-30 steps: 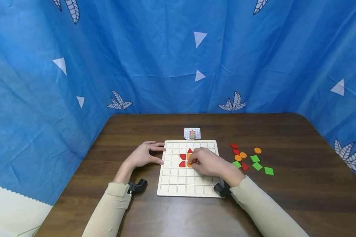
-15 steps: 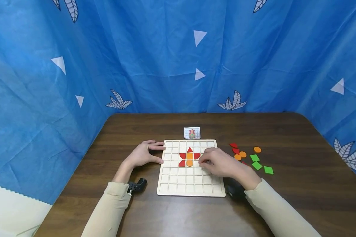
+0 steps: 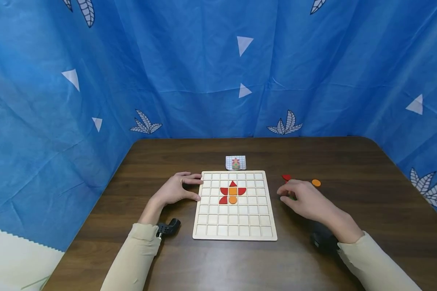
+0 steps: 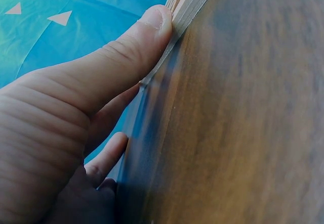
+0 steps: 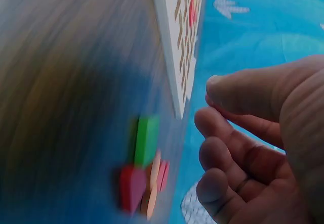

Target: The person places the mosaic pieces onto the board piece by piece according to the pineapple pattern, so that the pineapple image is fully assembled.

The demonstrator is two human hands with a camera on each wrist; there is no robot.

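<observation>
A pale wooden grid board (image 3: 218, 230) lies on the table. On it are a red triangle (image 3: 233, 184), an orange square (image 3: 233, 191), an orange disc (image 3: 233, 200) and 3 curved red pieces, one being the red piece (image 3: 242, 191). My left hand (image 3: 175, 190) touches the board's left edge with thumb and fingertips; the left wrist view shows the thumb (image 4: 147, 37) against it. My right hand (image 3: 306, 198), fingers loosely bent and holding nothing visible, hovers over loose pieces right of the board. The right wrist view shows a green piece (image 5: 147, 139) and a red piece (image 5: 132, 186) there.
A small printed pattern card (image 3: 235, 163) lies behind the board. An orange disc (image 3: 316, 182) and a red piece (image 3: 286, 177) show beyond my right hand, which hides other pieces. A blue curtain (image 3: 211, 68) hangs behind the table (image 3: 175, 153).
My right hand has left the orange disc on the board, passed the cell beside it and moved right over the loose pieces. My left hand stays at the board's edge.
</observation>
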